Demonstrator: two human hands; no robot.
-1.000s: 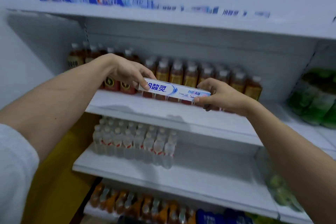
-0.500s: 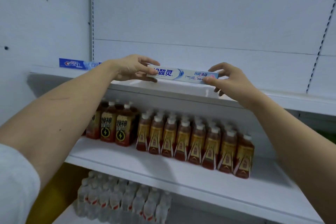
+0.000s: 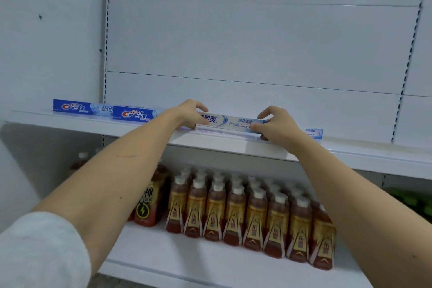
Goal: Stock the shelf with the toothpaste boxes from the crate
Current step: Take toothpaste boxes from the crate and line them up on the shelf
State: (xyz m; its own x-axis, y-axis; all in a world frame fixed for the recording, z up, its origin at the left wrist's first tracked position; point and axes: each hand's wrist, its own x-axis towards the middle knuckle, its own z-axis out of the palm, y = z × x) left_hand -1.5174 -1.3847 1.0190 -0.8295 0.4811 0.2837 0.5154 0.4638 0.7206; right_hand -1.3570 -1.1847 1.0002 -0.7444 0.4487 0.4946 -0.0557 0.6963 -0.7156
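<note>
Two hands grip one white toothpaste box (image 3: 230,122) on the upper shelf (image 3: 70,120): left hand (image 3: 188,113) at its left end, right hand (image 3: 273,126) at its right.

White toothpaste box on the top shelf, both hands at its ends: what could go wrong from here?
1. The white toothpaste box sits close to the shelf's front edge; released there, it might tip off.
2. Sliding it left could bump the nearer Crest box.
3. The right hand hides the gap to the small box beyond it, so spacing is unclear.
</note>
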